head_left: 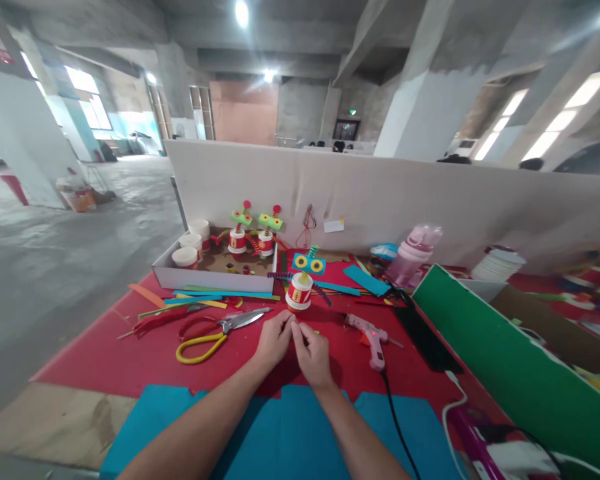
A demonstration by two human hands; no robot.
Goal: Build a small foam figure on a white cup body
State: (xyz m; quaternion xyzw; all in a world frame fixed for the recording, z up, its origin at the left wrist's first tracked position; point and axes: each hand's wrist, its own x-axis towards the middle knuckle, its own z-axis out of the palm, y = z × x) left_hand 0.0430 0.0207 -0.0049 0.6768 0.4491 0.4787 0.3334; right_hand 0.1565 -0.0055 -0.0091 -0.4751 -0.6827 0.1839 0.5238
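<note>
Both hands meet at the middle of the red table, fingertips together just below a paper-cup figure (299, 293) with a blue head and yellow eyes. My left hand (274, 339) has its fingers pinched, and my right hand (311, 353) is closed beside it. Whatever lies between the fingertips is too small to make out. Left of my hands are scissors (220, 337) with yellow and red handles. A pink glue gun (373, 339) rests to the right, its cord running toward the front edge.
A shallow white box (215, 280) at the back left holds cups and two similar figures. Paper strips (220, 293) lie before it. Rightward are a pink bottle (415, 253), a black phone-like slab (425, 337) and a green panel (510, 347). Blue sheets (275, 440) cover the front.
</note>
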